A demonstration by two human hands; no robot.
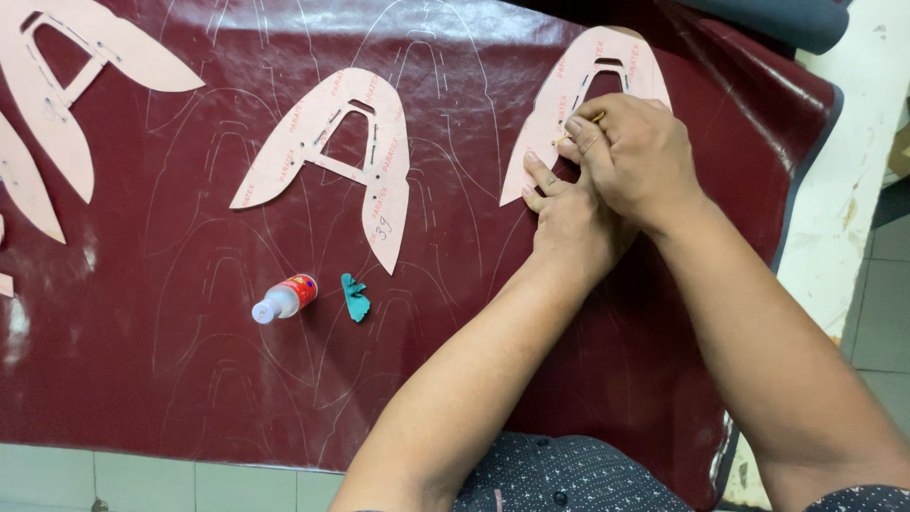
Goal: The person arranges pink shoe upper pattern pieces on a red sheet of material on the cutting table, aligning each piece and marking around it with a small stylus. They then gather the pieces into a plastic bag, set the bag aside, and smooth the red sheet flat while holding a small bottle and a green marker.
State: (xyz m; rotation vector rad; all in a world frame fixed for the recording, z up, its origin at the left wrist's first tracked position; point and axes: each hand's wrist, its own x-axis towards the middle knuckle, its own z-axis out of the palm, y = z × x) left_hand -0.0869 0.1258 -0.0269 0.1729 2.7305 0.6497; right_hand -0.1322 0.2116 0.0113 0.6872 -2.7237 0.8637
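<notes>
At the bottom of the frame both forearms rise over the near edge of the dark red glossy leather sheet (142, 379), which covers the table. Left of centre lie a small clear plastic bottle with a red label (284, 298) and, just beside it, a teal scrap (355, 297). Towards the upper right, the left hand (569, 223) presses flat, fingers spread, on the lower edge of a pink horseshoe-shaped card pattern (555, 118). The right hand (637, 156) overlaps it, fingers pinched closed around a thin yellowish marking tool (597, 118) on that pattern. Two similar pink patterns lie at upper centre (384, 204) and upper left (57, 152).
</notes>
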